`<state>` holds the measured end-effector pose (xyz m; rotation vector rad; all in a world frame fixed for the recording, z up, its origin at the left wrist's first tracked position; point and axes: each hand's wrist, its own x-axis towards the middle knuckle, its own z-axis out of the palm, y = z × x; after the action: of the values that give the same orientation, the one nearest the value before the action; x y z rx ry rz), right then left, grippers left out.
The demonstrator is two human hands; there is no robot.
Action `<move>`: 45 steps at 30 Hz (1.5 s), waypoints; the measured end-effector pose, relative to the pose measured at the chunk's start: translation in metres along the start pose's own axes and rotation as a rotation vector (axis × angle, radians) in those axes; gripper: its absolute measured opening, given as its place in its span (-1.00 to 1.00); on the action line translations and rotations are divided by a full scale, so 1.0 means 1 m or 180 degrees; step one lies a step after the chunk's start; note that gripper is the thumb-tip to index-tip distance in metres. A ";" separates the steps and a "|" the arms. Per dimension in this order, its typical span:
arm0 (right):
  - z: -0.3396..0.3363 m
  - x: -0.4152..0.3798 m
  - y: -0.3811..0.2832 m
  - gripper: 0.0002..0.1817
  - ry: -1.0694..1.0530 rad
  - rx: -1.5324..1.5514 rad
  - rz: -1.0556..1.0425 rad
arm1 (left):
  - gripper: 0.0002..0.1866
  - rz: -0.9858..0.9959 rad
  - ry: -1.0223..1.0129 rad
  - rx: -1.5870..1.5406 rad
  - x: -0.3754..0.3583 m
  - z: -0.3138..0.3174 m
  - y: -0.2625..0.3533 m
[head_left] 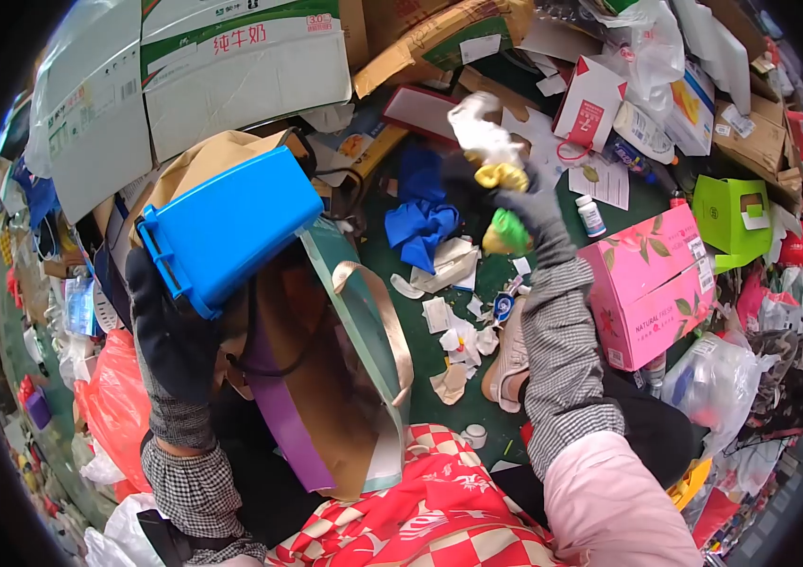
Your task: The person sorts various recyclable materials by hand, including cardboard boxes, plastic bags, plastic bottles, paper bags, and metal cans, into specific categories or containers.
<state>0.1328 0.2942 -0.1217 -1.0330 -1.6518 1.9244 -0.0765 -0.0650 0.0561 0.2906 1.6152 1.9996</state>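
My left hand (170, 326), in a dark glove, grips a blue plastic bin (236, 222) by its end, above an open gift bag (368, 317) with teal and purple sides and ribbon handles. A dark cord hangs down over the bag's opening. My right hand (538, 213), also gloved, is closed around a bundle of crumpled wrappers (485, 132), white and yellow above the fist and green below it. The bundle is slightly blurred. Left of that hand, a blue cloth (420, 227) lies on the green floor.
A pink carton (652, 283), a white bottle (590, 215) and a lime-green box (732, 217) stand to the right. Large milk cartons (246, 76) line the back left. Paper scraps (458, 340) litter the floor by my shoe. A red plastic bag (116, 397) lies at the left.
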 end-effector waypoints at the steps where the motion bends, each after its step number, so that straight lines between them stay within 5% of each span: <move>1: 0.013 -0.009 0.007 -0.29 -0.0196 -0.0359 0.0086 | -0.48 0.0007 -0.0015 -0.0058 0.000 0.002 0.001; 4: 0.067 -0.028 0.030 0.06 -0.0913 -0.2431 -0.0769 | -0.48 0.0015 -0.0001 -0.0237 -0.001 0.008 0.001; 6: 0.092 -0.018 0.068 0.32 -0.1376 -0.2704 -0.0164 | -0.48 0.0036 -0.0001 -0.0204 -0.001 0.010 0.001; 10: 0.126 0.003 0.099 0.34 -0.1361 -0.3914 0.0928 | -0.48 0.0165 -0.0022 0.0192 -0.002 0.013 0.002; 16: 0.128 0.010 0.078 -0.19 -0.1161 -0.4125 0.0852 | -0.49 0.0507 -0.0133 0.0920 -0.001 0.028 0.003; 17: 0.116 0.006 0.074 -0.23 -0.0947 -0.3595 0.0704 | -0.50 0.0458 -0.0170 0.1030 -0.002 0.033 0.007; 21: 0.057 -0.010 0.045 -0.31 0.0021 -0.1171 0.0517 | -0.45 0.2333 -0.0457 0.3802 0.004 0.034 0.014; 23: 0.019 -0.022 0.009 -0.45 0.0198 -0.0472 0.0191 | -0.36 0.0565 -0.0366 0.0787 -0.019 0.076 0.028; 24: 0.007 -0.034 -0.026 -0.44 0.0144 -0.0147 0.0218 | -0.32 0.0672 -0.0589 0.0669 -0.026 0.084 0.028; 26: -0.017 -0.050 -0.079 -0.34 0.0205 -0.0535 -0.0239 | -0.23 0.1079 -0.1011 0.1486 -0.040 0.091 0.013; 27: -0.040 -0.038 -0.081 -0.32 0.0212 -0.0905 -0.0384 | -0.13 0.1851 -0.1331 0.2177 -0.041 0.091 0.000; 30: -0.045 -0.066 -0.152 -0.29 -0.0130 -0.0435 -0.0828 | -0.16 0.1363 -0.2200 0.3046 -0.073 0.118 -0.020; 32: -0.049 -0.088 -0.186 -0.32 -0.0350 -0.0180 -0.1081 | -0.23 0.2282 -0.1957 0.4312 -0.085 0.118 -0.044; 35: -0.046 -0.127 -0.220 -0.32 -0.0679 0.0066 -0.1215 | -0.40 0.2675 -0.1444 0.5145 -0.068 0.104 -0.026; 39: -0.035 -0.166 -0.226 -0.33 -0.0654 0.0267 -0.1198 | -0.56 0.1920 -0.0621 0.6484 -0.024 0.058 0.012; 41: -0.036 -0.170 -0.212 -0.32 -0.0673 0.0341 -0.1309 | -0.67 0.0734 -0.0597 0.6581 0.000 0.038 0.036; 45: -0.015 -0.191 -0.213 -0.31 -0.0814 0.0650 -0.1200 | -0.66 0.1099 0.0129 0.6208 0.022 -0.017 0.094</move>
<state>0.2337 0.2154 0.1347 -0.3758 -1.5976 1.9693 -0.1288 -0.0794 0.1381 1.1729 3.0345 -0.1471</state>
